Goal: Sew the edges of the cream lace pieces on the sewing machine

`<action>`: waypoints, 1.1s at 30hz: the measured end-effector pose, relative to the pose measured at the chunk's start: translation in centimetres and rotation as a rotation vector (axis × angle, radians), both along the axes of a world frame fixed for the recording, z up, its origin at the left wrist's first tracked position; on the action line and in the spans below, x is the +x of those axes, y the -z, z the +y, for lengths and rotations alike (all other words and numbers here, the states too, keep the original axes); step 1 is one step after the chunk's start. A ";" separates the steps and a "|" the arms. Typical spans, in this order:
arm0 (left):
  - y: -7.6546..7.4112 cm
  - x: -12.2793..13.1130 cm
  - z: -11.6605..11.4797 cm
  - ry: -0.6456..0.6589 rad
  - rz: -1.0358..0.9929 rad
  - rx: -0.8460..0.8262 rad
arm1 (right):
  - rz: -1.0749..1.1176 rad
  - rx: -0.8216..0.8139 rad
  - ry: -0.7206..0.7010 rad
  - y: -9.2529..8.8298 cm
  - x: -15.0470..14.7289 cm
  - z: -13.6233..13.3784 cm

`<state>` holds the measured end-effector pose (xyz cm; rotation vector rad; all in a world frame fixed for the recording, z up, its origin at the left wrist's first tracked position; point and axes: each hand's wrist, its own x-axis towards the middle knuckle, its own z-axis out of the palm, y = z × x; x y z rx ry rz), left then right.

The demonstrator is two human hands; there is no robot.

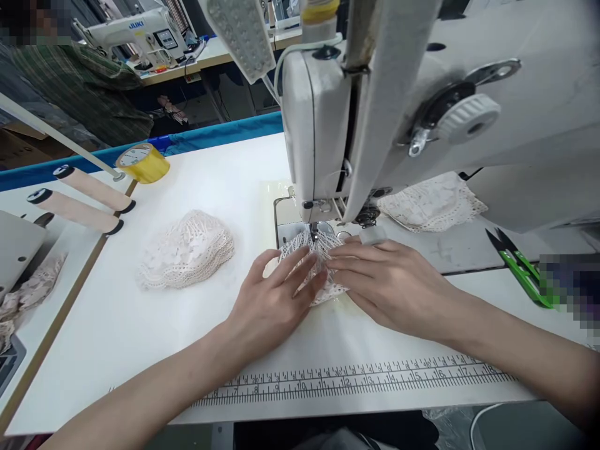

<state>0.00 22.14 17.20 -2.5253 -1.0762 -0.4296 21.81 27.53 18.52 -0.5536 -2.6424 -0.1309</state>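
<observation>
Well beyond the lace, a machine reads "JUKI".

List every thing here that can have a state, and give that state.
Lace piece: at the presser foot, partly covered
Left hand: fingers spread, touching lace piece
Right hand: fingers extended, touching lace piece
Sewing machine: running or stopped, cannot tell
Lace pile: heaped
Far lace: lying layered
Snips: blades parted
Tape roll: lying flat
Thread spools: wound

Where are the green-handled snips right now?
In the head view, the green-handled snips lie at the far right, to the right of both the right hand and the lace beneath the machine arm.
</observation>
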 end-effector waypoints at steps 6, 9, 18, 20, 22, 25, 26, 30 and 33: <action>0.3 -0.3 0.5 0.060 -0.081 -0.080 | 0.002 -0.003 -0.003 0.2 0.1 0.2; 0.3 -0.4 0.6 0.066 -0.091 -0.085 | 0.005 0.019 -0.010 0.4 0.0 0.2; 0.3 -0.8 1.7 0.035 -0.078 -0.130 | 0.026 0.094 0.027 1.1 -0.2 0.8; 0.4 -0.9 2.0 0.028 -0.086 -0.138 | 0.020 0.125 0.035 1.2 -0.2 1.1; 0.4 -0.9 2.4 0.018 -0.092 -0.143 | 0.010 0.156 0.046 1.3 -0.3 1.4; 0.5 -1.1 2.9 0.001 -0.096 -0.147 | -0.015 0.189 0.065 1.4 -0.3 1.9; 0.5 -1.2 3.1 -0.003 -0.097 -0.148 | -0.026 0.195 0.069 1.4 -0.4 2.0; 0.7 -1.4 3.5 -0.009 -0.100 -0.144 | -0.055 0.225 0.091 1.6 -0.6 2.3; 0.8 -1.4 3.6 0.002 -0.122 -0.141 | -0.022 0.250 0.105 1.6 -0.7 2.3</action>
